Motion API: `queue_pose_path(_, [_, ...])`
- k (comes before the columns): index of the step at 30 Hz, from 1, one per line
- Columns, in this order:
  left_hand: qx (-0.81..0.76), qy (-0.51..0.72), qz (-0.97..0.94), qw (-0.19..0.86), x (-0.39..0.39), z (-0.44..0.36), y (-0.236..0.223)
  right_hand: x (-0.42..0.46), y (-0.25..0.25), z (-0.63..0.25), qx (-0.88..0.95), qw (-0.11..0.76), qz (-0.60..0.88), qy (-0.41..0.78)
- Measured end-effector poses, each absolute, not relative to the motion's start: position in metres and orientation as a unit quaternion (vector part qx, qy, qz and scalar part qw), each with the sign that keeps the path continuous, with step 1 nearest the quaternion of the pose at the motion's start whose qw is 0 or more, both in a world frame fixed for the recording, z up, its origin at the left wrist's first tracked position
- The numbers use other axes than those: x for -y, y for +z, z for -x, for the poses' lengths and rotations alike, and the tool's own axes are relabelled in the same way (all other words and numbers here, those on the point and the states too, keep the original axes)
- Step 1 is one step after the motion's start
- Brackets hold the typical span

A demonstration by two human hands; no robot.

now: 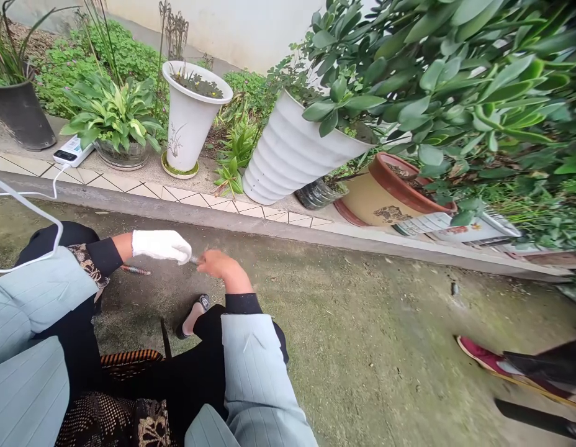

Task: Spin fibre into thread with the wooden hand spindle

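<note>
- Possibly the thin grey piece (193, 259) could slip, as it is small and spans the gap between the fingertips of the left hand (163, 246) and the right hand (220, 265), and smooth cloth gives less feel than skin.
- Grip: the left, in a white glove (148, 243), seems to pinch one end; the right, bare and blurred, has its fingers bunched on the other end. How firmly either presses, I cannot tell.
- Place: that piece is held over the concrete ground (344, 323), out from the front edge of the planter ledge (213, 218), below the flared white pot (191, 121).
- If dropped, it might be hard to spot against the mottled concrete.
- The white cable (55, 223) passes close to the left sleeve (41, 288); a snag there might drag the white device (72, 151) over the ledge's tiled front edge.
- A foot shifting back could knock the slim banded rod (138, 270) lying below the left wrist.
- Counts: two hands, one glove, one grey piece, one banded rod, one device.
- Along the ledge, from its left end: one black pot (22, 115), one clear bowl (123, 155), one flared white pot, one ribbed white pot (297, 149), one small dark pot (318, 194), one tan pot (385, 192). Toward the right end others overlap, so their number is unclear.
</note>
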State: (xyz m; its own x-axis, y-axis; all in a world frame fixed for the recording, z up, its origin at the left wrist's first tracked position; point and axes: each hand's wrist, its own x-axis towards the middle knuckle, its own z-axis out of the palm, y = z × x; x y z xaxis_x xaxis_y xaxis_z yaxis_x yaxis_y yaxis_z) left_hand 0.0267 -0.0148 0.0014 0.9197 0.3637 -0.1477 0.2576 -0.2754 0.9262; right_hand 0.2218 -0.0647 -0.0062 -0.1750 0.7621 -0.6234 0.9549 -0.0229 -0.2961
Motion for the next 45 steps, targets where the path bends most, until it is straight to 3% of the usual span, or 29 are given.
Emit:
queue_pose_path(2, [-0.202,0.056,-0.809,0.549,0.010,-0.024,-0.003,0.071,-0.003,-0.209,-0.711,0.185,-0.500,-0.459])
queue_pose_path(4, [-0.208,0.060,-0.811,0.544,0.005,-0.022,-0.008,0.077,0.006,-0.210,-0.704,0.142,-0.389,-0.578])
queue_pose_path(6, [-0.237,0.072,-0.798,0.549,0.001,-0.022,-0.013,0.079,0.017,-0.225,-0.663,0.004,-0.388,-0.640])
queue_pose_path(9, [-0.274,0.068,-0.777,0.562,0.003,-0.022,-0.017,0.073,0.023,-0.254,-0.573,-0.238,-0.549,-0.559])
queue_pose_path(12, [-0.231,0.022,-0.774,0.589,0.011,-0.024,-0.017,0.066,0.015,-0.267,-0.478,-0.358,-0.606,-0.526])
queue_pose_path(14, [-0.207,0.016,-0.769,0.604,0.016,-0.024,-0.016,0.063,0.008,-0.266,-0.470,-0.358,-0.619,-0.518])
queue_pose_path(21, [-0.212,0.021,-0.767,0.605,0.017,-0.023,-0.014,0.058,0.000,-0.260,-0.522,-0.218,-0.716,-0.410])
queue_pose_path(25, [-0.219,0.052,-0.770,0.597,0.015,-0.021,-0.013,0.058,-0.009,-0.248,-0.616,-0.012,-0.721,-0.316])
queue_pose_path(27, [-0.213,0.068,-0.778,0.587,0.012,-0.021,-0.012,0.062,-0.013,-0.238,-0.666,0.102,-0.643,-0.365])
queue_pose_path(29, [-0.209,0.069,-0.794,0.567,0.008,-0.021,-0.011,0.067,-0.013,-0.230,-0.690,0.151,-0.520,-0.480])
queue_pose_path(33, [-0.244,0.065,-0.816,0.520,0.000,-0.023,-0.017,0.074,0.001,-0.229,-0.684,0.053,-0.387,-0.617])
queue_pose_path(37, [-0.241,0.059,-0.830,0.500,0.004,-0.024,-0.029,0.076,0.013,-0.241,-0.674,-0.076,-0.454,-0.578])
queue_pose_path(41, [-0.275,0.099,-0.810,0.509,0.022,-0.023,-0.030,0.080,0.005,-0.246,-0.588,-0.212,-0.481,-0.614])
queue_pose_path(45, [-0.298,0.074,-0.813,0.494,0.036,-0.025,-0.024,0.084,-0.004,-0.242,-0.513,-0.300,-0.514,-0.619])
